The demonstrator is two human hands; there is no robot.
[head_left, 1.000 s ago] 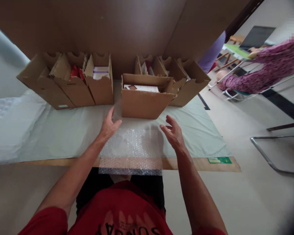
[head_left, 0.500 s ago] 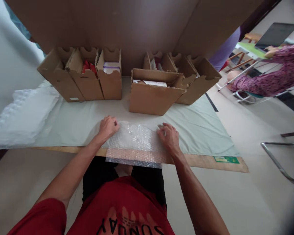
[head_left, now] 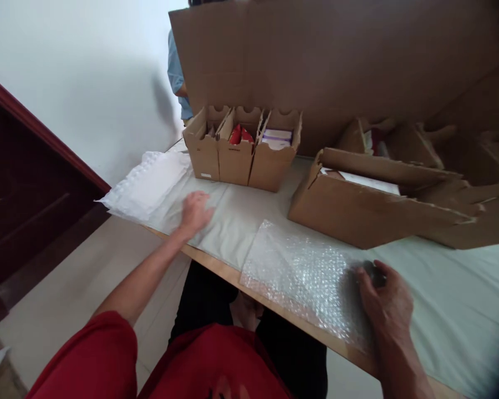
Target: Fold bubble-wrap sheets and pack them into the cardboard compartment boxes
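My left hand [head_left: 196, 213] is over the green cloth, between the bubble wrap and a stack of white plastic bags [head_left: 149, 180]. Its thumb stands apart from the slightly blurred fingers, and nothing shows in it. A sheet of clear bubble wrap [head_left: 303, 274] lies flat along the table's front edge. At the sheet's right end is my right hand [head_left: 388, 302], thumb and fingers curled around something small, dark and rounded [head_left: 374, 272]. What this is, I cannot make out. Closest to that hand on the far side is a cardboard box [head_left: 353, 213] with a white item inside.
Three cardboard bins [head_left: 235, 160] stand at the back left, with red packets [head_left: 240, 134] and white-purple boxes [head_left: 276, 138] in two. More bins stand at the right. A tall cardboard panel [head_left: 316, 66] rises behind; part of a person in blue [head_left: 175, 69] shows beside it.
The view has swung left. My left hand has left the bubble wrap and moved left toward the white bags. My right hand stays at the sheet's right end.
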